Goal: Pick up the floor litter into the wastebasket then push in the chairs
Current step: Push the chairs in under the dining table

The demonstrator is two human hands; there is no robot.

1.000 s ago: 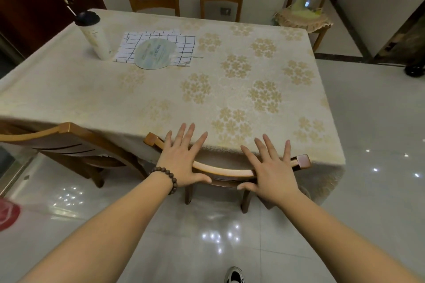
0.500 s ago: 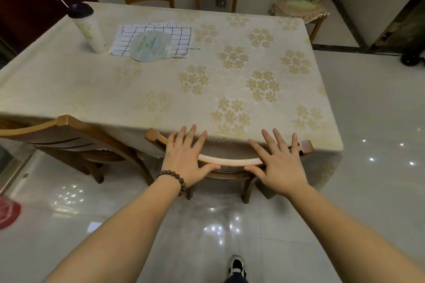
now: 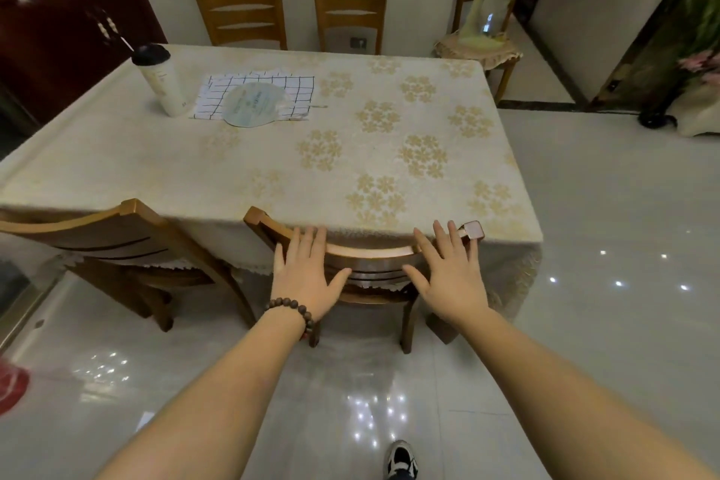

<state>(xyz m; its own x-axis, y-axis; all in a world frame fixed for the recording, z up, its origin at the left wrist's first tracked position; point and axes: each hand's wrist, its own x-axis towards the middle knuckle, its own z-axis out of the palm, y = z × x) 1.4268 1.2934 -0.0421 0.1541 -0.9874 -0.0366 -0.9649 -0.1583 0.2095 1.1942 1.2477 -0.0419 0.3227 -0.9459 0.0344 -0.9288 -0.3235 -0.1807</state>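
A wooden chair (image 3: pixel 372 259) stands at the near edge of the table (image 3: pixel 272 168), its top rail touching the hanging tablecloth. My left hand (image 3: pixel 306 279), with a bead bracelet on the wrist, lies flat against the left part of the chair's backrest, fingers spread. My right hand (image 3: pixel 448 277) presses flat on the right part of the same backrest, fingers spread too. Neither hand grips the rail. A second wooden chair (image 3: pixel 117 245) to the left stands angled, its seat partly under the table.
Two more chairs (image 3: pixel 241 12) stand at the table's far side. On the table are a white bottle (image 3: pixel 161 82), a checked cloth (image 3: pixel 272 90) and a round fan. A red object (image 3: pixel 11 386) lies on the tiled floor at left. A stool with a fan (image 3: pixel 483 43) stands right.
Both hands have pushed the chair forward; its backrest now meets the table edge. The view has risen and shows more of the far wall.
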